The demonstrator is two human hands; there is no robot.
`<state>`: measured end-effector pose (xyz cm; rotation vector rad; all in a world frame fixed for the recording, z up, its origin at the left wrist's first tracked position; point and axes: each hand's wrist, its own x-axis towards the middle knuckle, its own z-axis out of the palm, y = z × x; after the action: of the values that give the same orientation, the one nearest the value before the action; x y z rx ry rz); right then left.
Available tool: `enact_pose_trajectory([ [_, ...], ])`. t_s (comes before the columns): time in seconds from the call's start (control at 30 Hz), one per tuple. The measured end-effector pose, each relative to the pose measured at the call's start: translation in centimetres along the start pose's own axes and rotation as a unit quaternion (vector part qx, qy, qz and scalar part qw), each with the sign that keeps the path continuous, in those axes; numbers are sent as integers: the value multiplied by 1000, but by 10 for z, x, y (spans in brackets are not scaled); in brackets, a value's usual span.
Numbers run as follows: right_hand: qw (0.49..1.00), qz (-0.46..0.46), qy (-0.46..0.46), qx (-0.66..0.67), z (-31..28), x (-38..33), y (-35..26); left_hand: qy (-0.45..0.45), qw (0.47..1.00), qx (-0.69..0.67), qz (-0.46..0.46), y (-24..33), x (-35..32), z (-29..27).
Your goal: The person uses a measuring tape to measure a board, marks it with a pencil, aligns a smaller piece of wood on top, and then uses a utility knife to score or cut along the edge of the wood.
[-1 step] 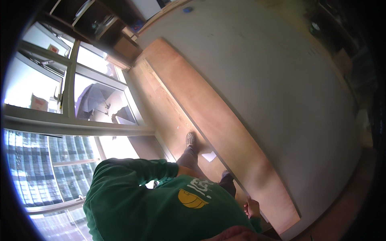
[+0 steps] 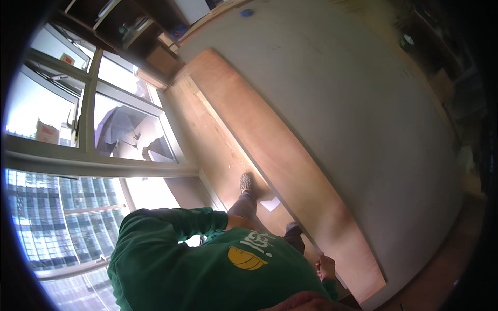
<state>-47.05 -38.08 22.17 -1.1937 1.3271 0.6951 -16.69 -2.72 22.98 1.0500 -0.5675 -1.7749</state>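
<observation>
A long wooden board (image 2: 275,155) with one curved side lies along the near edge of a large grey tabletop (image 2: 363,114). Close against the board's straight edge, at the lower right, is my right hand (image 2: 326,267). Its fingers are curled closed, and whatever they may hold is hidden. My left arm, in a green sleeve (image 2: 181,222), bends across my front. Only a strip of bare forearm shows past the cuff; the left hand itself is out of sight behind my sweatshirt.
Windows (image 2: 46,207) line the left side, with a dark umbrella (image 2: 116,124) beyond the glass. A white sheet (image 2: 270,204) lies on the wooden floor (image 2: 207,129) by my feet. Shelves (image 2: 124,26) stand at the far left; a small blue object (image 2: 247,12) is on the tabletop.
</observation>
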Motion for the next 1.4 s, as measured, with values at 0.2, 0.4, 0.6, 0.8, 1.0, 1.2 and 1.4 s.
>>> enact_pose_trajectory([
  [0.2, 854, -379, 100, -342, 169, 38, -124, 172, 963, 180, 101, -26, -135, -82],
  [0.4, 738, -445, -5, -507, 304, 66, -294, 235, 970, 4, 66, 29, -266, -140],
  [0.6, 879, -286, -98, -369, 393, 111, -342, 550, 824, 97, 92, 74, -318, -247],
  [0.8, 844, -327, -162, -392, 465, 137, -372, 577, 803, 126, 84, 116, -394, -327],
  [1.0, 828, -288, -179, -446, 614, 83, -614, 456, 869, 117, 154, 86, -465, -421],
  [1.2, 832, -451, -91, -310, 728, 62, -760, 389, 851, -196, 293, 176, -577, -490],
  [1.4, 639, -647, -21, -416, 781, 187, -795, 562, 702, -275, 340, 173, -683, -677],
])
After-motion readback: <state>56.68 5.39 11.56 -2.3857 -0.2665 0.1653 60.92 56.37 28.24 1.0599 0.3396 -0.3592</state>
